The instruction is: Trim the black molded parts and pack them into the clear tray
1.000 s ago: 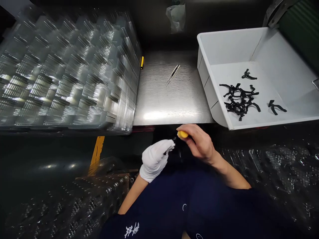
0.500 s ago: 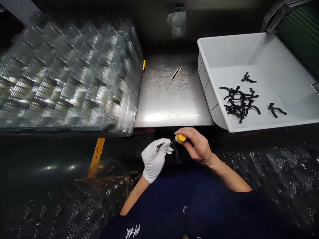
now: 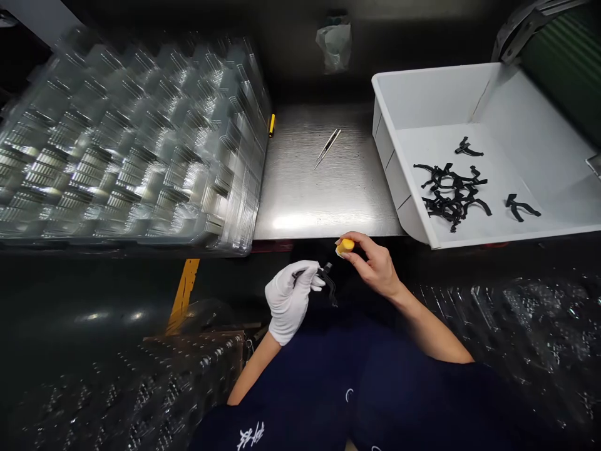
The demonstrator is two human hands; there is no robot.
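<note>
My left hand (image 3: 288,302), in a white glove, is shut on a black forked plastic part (image 3: 327,282), whose thin legs stick out past the fingers. My bare right hand (image 3: 375,266) pinches a small yellow object (image 3: 345,247) between thumb and fingers. That object is partly hidden, so I cannot tell exactly what it is. A small gap separates it from the black part. Both hands are just in front of the near edge of a brushed steel table (image 3: 319,200), on which a pair of steel tweezers (image 3: 327,148) lies.
A white plastic bin (image 3: 389,169) at the right holds a tangled pile of black forked parts (image 3: 451,194). Stacked clear plastic trays (image 3: 131,144) fill the left. A yellow pen (image 3: 271,125) stands beside them, and a plastic bag (image 3: 334,47) lies at the back.
My right hand has moved up and to the right, taking the yellow object away from the black part. The gloved left hand still holds the black part, nearly unmoved.
</note>
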